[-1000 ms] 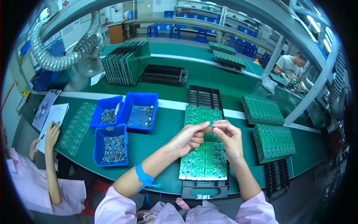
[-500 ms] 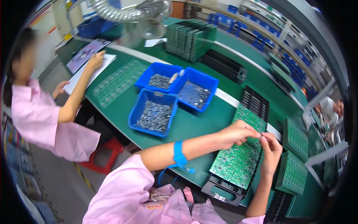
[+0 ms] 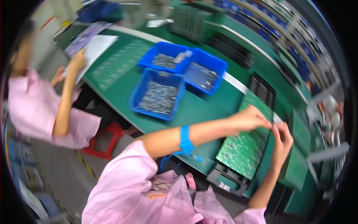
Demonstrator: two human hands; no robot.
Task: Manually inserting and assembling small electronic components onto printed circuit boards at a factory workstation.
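1. Above a green worktop [image 3: 201,112], we saw the left hand [image 3: 250,120] and the right hand [image 3: 282,136] brought together at the fingertips, over the right edge of a populated green circuit-board panel [image 3: 244,149].
2. Blur softened both hands; we could not tell whether either grip was pressed together or pinching a small part.
3. The panel lay lengthwise on a black carrier [image 3: 229,180], its slotted handle jutting out at the near end and its ribbed section showing beyond the far end.
4. We noted a blue wrist strap [image 3: 185,140] around the left forearm.
5. Left of the panel, three blue bins stood close together: the near bin [image 3: 151,112] and far-left bin [image 3: 147,58] held many small grey parts, the right-hand bin [image 3: 220,74] a thinner scatter.
6. To the right of the carrier, we made out two blurred stacks of green boards [image 3: 294,168].
7. At far left, a co-worker [image 3: 44,112] in pink had one hand at a white sheet [image 3: 97,48], near a red stool [image 3: 104,140].
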